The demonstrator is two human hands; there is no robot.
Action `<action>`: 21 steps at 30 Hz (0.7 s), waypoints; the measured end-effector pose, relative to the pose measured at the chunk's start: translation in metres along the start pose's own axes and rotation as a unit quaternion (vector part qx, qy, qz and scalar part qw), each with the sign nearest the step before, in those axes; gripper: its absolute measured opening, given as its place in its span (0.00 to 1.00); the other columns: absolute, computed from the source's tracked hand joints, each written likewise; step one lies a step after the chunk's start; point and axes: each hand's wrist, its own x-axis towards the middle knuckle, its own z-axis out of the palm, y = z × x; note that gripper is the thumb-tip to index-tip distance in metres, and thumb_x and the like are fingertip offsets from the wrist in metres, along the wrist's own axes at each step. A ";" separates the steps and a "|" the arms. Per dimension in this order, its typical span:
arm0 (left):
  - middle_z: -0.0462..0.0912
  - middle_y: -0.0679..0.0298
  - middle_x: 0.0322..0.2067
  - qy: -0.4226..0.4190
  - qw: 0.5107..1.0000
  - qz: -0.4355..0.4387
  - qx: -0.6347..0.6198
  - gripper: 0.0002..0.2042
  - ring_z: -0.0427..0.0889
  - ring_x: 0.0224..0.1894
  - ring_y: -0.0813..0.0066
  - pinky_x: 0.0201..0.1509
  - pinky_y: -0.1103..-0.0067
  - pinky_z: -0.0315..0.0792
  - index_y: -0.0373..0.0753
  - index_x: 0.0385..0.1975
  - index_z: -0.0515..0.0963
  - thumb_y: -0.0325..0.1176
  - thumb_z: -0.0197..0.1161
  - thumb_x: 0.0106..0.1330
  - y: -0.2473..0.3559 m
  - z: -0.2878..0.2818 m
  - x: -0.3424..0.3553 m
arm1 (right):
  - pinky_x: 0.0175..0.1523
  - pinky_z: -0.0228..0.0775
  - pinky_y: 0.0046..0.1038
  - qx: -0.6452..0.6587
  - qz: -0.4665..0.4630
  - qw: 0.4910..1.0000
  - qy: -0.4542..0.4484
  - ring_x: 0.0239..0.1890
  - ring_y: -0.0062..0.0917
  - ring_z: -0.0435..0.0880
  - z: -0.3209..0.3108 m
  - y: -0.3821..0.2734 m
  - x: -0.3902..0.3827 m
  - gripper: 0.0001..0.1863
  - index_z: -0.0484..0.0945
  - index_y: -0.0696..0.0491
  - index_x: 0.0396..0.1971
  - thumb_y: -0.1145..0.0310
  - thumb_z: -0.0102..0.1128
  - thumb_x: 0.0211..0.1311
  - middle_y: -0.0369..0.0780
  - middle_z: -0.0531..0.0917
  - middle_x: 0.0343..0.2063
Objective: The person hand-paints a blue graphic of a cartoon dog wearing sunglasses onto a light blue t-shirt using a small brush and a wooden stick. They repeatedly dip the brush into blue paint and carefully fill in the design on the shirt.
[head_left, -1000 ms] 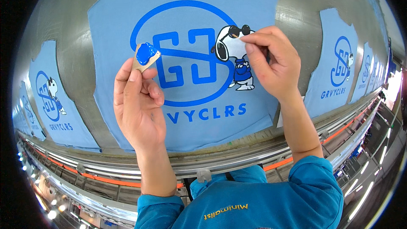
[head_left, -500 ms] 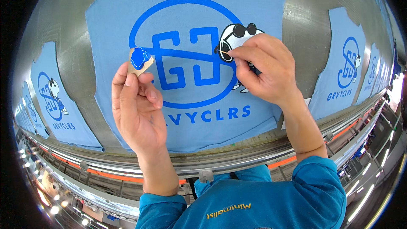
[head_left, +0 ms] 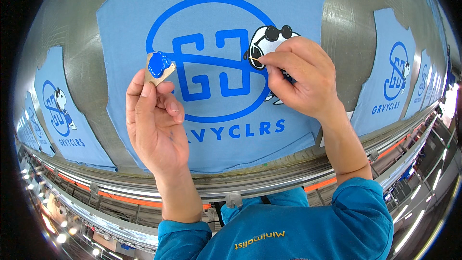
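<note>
A light blue cut fabric panel [head_left: 130, 29] lies flat in front of me, printed with a darker blue ring emblem, lettering and a black-and-white cartoon dog [head_left: 276, 43] in sunglasses. My left hand [head_left: 156, 120] pinches a small piece of brown cardboard [head_left: 166, 74] that carries a thick dab of wet blue paint [head_left: 158, 65]. My right hand [head_left: 303, 77] pinches a thin wooden stick [head_left: 253, 58], most of it hidden by the fingers. Its tip is over the dog's black ear, by the emblem's right side; whether it touches the fabric I cannot tell.
More printed blue panels lie along the grey table [head_left: 346, 33], one to the left [head_left: 72, 115] and one to the right [head_left: 385, 67], with several smaller ones beyond. A metal rail [head_left: 211, 193] with an orange strip runs along the near table edge, close to my body.
Very little differs. Both hands keep their grips and stay almost in place; the cardboard in my left hand has shifted slightly.
</note>
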 end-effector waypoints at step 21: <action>0.85 0.60 0.42 -0.047 0.999 -0.011 0.017 0.16 0.77 0.32 0.81 0.30 0.85 0.71 0.32 0.63 0.70 0.32 0.52 0.82 -0.002 -0.004 0.000 | 0.31 0.69 0.31 0.016 0.012 1.000 -0.012 0.27 0.28 0.79 0.000 0.001 0.002 0.10 0.85 0.52 0.29 0.79 0.69 0.44 0.34 0.78 0.24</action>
